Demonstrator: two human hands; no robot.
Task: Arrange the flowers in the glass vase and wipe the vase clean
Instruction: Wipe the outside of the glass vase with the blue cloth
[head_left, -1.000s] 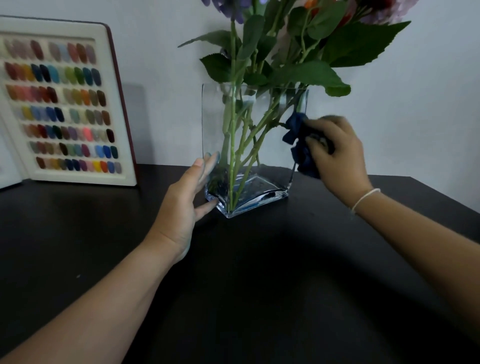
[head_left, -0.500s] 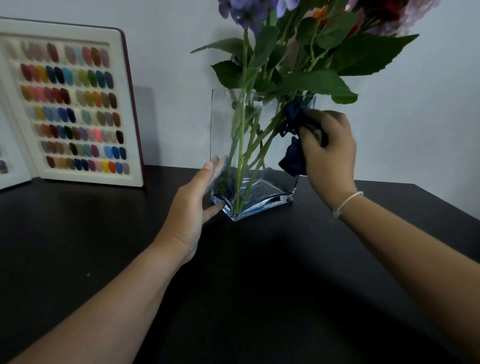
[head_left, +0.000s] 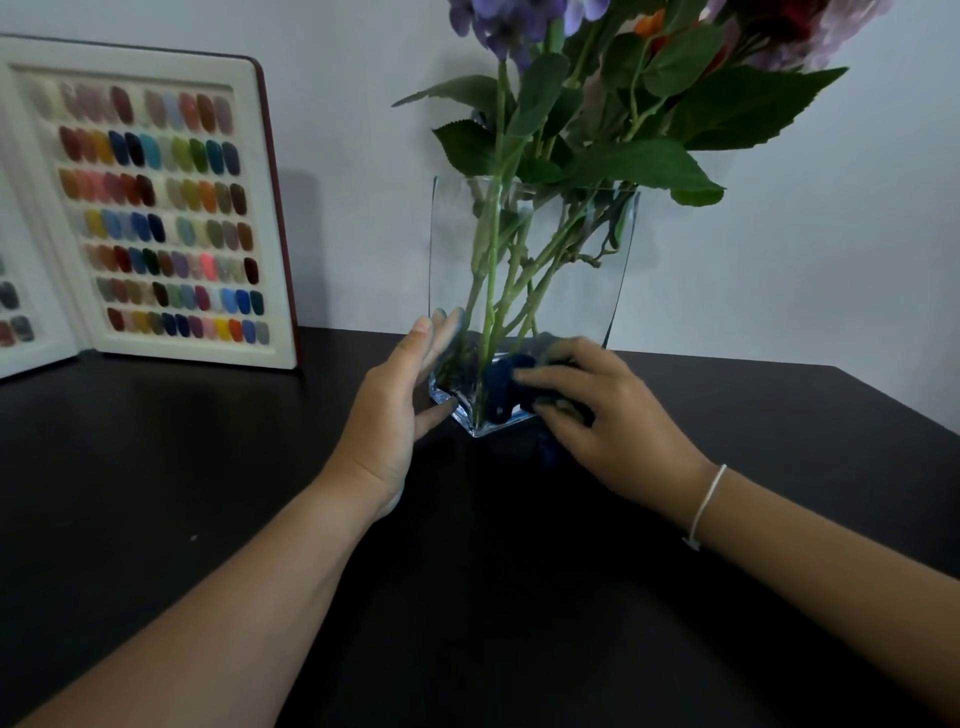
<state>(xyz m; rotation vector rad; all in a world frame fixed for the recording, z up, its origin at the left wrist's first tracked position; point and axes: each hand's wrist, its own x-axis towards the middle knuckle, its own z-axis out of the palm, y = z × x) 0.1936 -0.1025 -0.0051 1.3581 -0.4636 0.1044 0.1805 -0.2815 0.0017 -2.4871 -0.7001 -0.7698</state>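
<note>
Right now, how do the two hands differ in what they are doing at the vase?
The left hand lies flat with straight fingers against the left side of the vase, holding nothing. The right hand has its fingers curled round a dark blue cloth and presses it on the front glass, low down. The right wrist wears a thin white bracelet; the left wrist is bare. Both hands are near the vase's base.

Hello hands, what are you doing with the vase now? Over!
Left hand flat against glass vase. Right hand pressing dark blue cloth low on it. Flowers in. Nothing blocking.
</note>
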